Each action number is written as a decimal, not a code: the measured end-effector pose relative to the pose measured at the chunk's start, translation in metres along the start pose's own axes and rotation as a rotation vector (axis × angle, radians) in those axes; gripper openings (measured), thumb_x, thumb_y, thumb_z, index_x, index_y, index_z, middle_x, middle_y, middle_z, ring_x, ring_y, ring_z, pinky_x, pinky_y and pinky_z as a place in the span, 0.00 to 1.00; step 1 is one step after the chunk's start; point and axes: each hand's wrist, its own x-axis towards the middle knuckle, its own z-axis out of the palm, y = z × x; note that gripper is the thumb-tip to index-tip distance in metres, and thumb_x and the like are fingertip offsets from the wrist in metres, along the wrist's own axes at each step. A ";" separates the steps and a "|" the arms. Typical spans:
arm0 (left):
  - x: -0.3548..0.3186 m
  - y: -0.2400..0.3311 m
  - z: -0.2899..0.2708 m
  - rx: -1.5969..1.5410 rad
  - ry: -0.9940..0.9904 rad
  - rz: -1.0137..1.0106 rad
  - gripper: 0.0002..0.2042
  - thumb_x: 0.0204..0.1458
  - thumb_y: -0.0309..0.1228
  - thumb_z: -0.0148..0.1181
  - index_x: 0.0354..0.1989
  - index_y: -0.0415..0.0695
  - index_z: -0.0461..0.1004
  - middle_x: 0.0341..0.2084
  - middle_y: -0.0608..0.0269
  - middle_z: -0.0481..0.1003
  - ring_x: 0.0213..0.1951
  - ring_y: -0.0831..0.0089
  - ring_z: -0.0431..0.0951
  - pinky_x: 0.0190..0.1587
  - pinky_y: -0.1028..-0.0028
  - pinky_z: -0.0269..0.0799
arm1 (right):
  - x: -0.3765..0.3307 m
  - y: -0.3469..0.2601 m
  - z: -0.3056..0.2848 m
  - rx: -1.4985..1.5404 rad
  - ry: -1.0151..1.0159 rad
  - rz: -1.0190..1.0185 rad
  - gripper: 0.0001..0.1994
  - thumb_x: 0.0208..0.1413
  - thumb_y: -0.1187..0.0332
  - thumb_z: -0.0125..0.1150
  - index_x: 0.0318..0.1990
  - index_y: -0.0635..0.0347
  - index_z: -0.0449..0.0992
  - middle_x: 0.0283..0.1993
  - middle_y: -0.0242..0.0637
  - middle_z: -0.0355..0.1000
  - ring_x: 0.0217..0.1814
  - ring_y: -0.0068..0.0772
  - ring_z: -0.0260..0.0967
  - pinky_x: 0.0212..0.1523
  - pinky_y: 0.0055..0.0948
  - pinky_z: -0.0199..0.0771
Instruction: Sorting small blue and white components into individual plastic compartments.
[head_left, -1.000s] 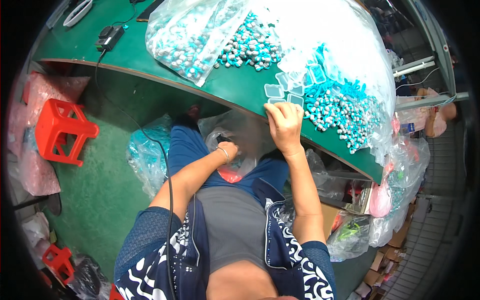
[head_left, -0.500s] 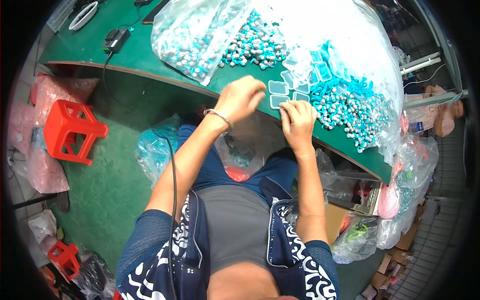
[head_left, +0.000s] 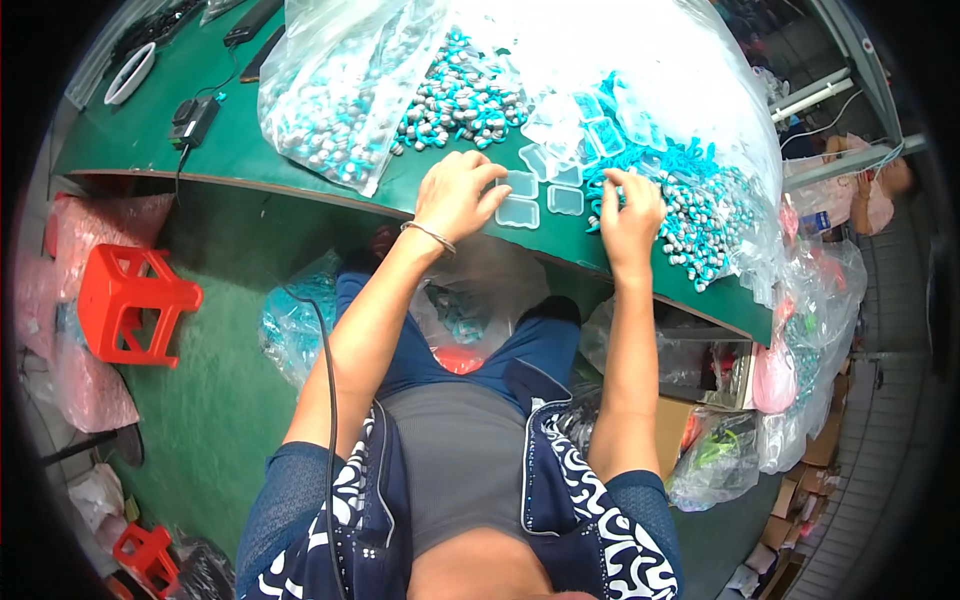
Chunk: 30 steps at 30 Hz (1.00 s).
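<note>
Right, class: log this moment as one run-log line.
left hand: on clear cases | right hand: at teal pile | surface: green table

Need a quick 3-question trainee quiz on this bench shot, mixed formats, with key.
1. True or false: the left hand rests on the green table beside the small clear cases.
2. The right hand is nearest to: A) the red stool B) the pile of teal and grey parts C) the black adapter.
3. Fill in: the left wrist wears a thin ____.

Key: 1 true; 2 B; 3 bracelet.
</note>
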 end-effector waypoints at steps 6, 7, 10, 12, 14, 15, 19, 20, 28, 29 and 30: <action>-0.002 0.000 -0.002 0.020 0.005 0.038 0.10 0.51 0.37 0.65 0.38 0.48 0.81 0.36 0.64 0.76 0.39 0.61 0.75 0.43 0.63 0.71 | 0.021 0.017 0.006 -0.349 -0.181 0.098 0.09 0.50 0.62 0.69 0.38 0.50 0.81 0.37 0.32 0.77 0.47 0.38 0.70 0.55 0.49 0.54; -0.003 0.001 -0.002 0.027 0.005 0.039 0.10 0.51 0.37 0.65 0.38 0.48 0.81 0.36 0.64 0.76 0.39 0.61 0.74 0.43 0.63 0.72 | 0.021 0.016 0.009 -0.369 -0.163 0.064 0.12 0.48 0.62 0.71 0.40 0.50 0.80 0.36 0.32 0.78 0.47 0.38 0.70 0.55 0.51 0.52; -0.002 0.004 -0.002 0.035 0.014 0.043 0.09 0.50 0.37 0.66 0.38 0.48 0.81 0.36 0.64 0.76 0.39 0.61 0.74 0.42 0.63 0.72 | 0.024 0.010 0.013 -0.431 -0.202 0.089 0.14 0.47 0.62 0.71 0.43 0.50 0.79 0.35 0.32 0.78 0.47 0.39 0.70 0.54 0.53 0.52; -0.003 0.004 -0.002 0.032 0.018 0.049 0.09 0.50 0.36 0.66 0.37 0.48 0.81 0.36 0.64 0.76 0.39 0.62 0.74 0.42 0.63 0.72 | 0.024 0.013 0.017 -0.451 -0.178 0.053 0.15 0.47 0.64 0.71 0.44 0.50 0.78 0.34 0.32 0.78 0.46 0.39 0.70 0.54 0.55 0.51; -0.003 0.003 -0.002 0.036 0.022 0.051 0.09 0.49 0.35 0.66 0.37 0.48 0.81 0.35 0.65 0.75 0.38 0.62 0.74 0.41 0.63 0.71 | 0.024 0.012 0.018 -0.472 -0.202 0.070 0.15 0.46 0.65 0.71 0.44 0.50 0.79 0.34 0.32 0.78 0.45 0.39 0.70 0.55 0.54 0.51; -0.003 0.003 -0.002 0.037 0.021 0.053 0.09 0.49 0.35 0.66 0.37 0.48 0.81 0.35 0.65 0.75 0.38 0.62 0.74 0.41 0.63 0.71 | 0.023 0.014 0.019 -0.441 -0.193 0.095 0.15 0.46 0.66 0.70 0.44 0.49 0.79 0.34 0.31 0.78 0.45 0.38 0.70 0.55 0.53 0.51; -0.003 0.003 -0.002 0.033 0.017 0.060 0.08 0.50 0.35 0.66 0.37 0.48 0.81 0.35 0.65 0.75 0.39 0.62 0.74 0.41 0.62 0.71 | 0.020 0.021 0.012 -0.249 -0.147 0.230 0.15 0.47 0.69 0.68 0.45 0.49 0.80 0.33 0.29 0.77 0.44 0.35 0.70 0.55 0.50 0.52; -0.002 0.003 -0.002 0.030 0.016 0.059 0.08 0.50 0.35 0.66 0.37 0.48 0.81 0.35 0.65 0.75 0.39 0.62 0.74 0.41 0.63 0.71 | 0.019 0.020 0.008 -0.183 -0.133 0.270 0.15 0.47 0.70 0.67 0.45 0.49 0.80 0.32 0.28 0.77 0.43 0.34 0.70 0.55 0.49 0.52; -0.002 0.006 -0.005 0.017 0.004 0.051 0.08 0.51 0.35 0.65 0.37 0.48 0.81 0.35 0.66 0.75 0.39 0.63 0.73 0.42 0.64 0.69 | 0.004 -0.008 -0.008 0.269 -0.023 0.304 0.09 0.51 0.77 0.64 0.40 0.59 0.80 0.33 0.34 0.77 0.34 0.36 0.73 0.40 0.33 0.69; -0.004 0.005 -0.004 0.023 0.006 0.049 0.08 0.51 0.35 0.65 0.37 0.48 0.81 0.35 0.67 0.75 0.39 0.63 0.73 0.42 0.64 0.69 | 0.003 -0.022 -0.012 0.322 -0.035 0.294 0.09 0.51 0.78 0.64 0.40 0.60 0.80 0.33 0.35 0.77 0.34 0.36 0.74 0.39 0.32 0.70; -0.003 0.005 -0.004 0.027 0.010 0.051 0.08 0.51 0.35 0.64 0.37 0.49 0.81 0.35 0.67 0.75 0.39 0.63 0.73 0.42 0.64 0.69 | 0.001 -0.032 -0.015 0.373 -0.042 0.285 0.09 0.51 0.80 0.63 0.40 0.62 0.80 0.34 0.37 0.77 0.33 0.36 0.74 0.37 0.31 0.72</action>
